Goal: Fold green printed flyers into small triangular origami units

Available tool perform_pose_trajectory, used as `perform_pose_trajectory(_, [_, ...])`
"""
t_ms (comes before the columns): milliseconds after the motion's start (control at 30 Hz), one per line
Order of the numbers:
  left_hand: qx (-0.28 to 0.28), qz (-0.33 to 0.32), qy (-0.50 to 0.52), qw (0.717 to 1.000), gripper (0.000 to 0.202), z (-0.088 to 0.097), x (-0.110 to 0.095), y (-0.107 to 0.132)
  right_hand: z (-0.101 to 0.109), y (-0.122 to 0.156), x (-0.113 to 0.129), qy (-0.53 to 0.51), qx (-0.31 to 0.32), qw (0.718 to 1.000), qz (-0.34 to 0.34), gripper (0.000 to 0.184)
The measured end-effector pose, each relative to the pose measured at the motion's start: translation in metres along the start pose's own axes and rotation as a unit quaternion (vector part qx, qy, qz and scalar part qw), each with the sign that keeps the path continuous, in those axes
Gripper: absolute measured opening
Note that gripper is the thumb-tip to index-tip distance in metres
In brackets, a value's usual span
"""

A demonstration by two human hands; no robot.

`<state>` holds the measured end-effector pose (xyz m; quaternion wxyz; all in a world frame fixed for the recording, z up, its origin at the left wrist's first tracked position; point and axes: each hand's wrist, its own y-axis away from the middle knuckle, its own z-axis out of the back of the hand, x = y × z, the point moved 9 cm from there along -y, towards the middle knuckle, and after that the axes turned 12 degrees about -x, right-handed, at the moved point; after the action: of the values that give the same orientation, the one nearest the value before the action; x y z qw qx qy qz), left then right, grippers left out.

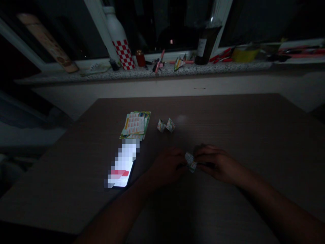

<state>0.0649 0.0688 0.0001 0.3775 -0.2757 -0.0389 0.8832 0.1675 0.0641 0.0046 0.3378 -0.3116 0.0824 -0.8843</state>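
Observation:
In the dim light my left hand [166, 166] and my right hand [217, 162] meet over the brown table [241, 128]. Both pinch a small folded piece of printed paper [191, 162] between their fingertips, just above the tabletop. Two finished folded paper shapes [166, 125] stand side by side a little farther away. A stack of printed paper sheets [135, 124] lies to the left of them. A lit phone [122, 166] lies flat to the left of my left hand.
Behind the table runs a stone windowsill [152, 72] with a red-and-white checked bottle [119, 37], a small red jar [140, 58], a dark glass bottle [207, 40], pens and other folded papers. A rolled mat [45, 40] leans at the far left.

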Motion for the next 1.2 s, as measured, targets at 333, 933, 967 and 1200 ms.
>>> perform_pose_trajectory(333, [-0.031,0.043,-0.007,0.999,0.018,0.006,0.012,0.0,-0.001,0.0,-0.006,-0.01,-0.018,0.999,-0.036,0.015])
perform_pose_trajectory(933, [-0.101,0.192,-0.078,0.973,0.021,0.008,0.03,0.009,-0.006,-0.003,-0.024,0.052,-0.084,0.987,-0.127,0.021])
perform_pose_trajectory(967, [-0.104,0.194,-0.082,0.972,0.02,0.008,0.03,0.009,-0.006,-0.003,-0.025,0.055,-0.085,0.986,-0.133,0.022])
perform_pose_trajectory(1200, [-0.119,0.188,-0.096,0.97,0.016,0.006,0.028,0.009,-0.007,-0.005,-0.029,0.07,-0.089,0.98,-0.162,0.026])
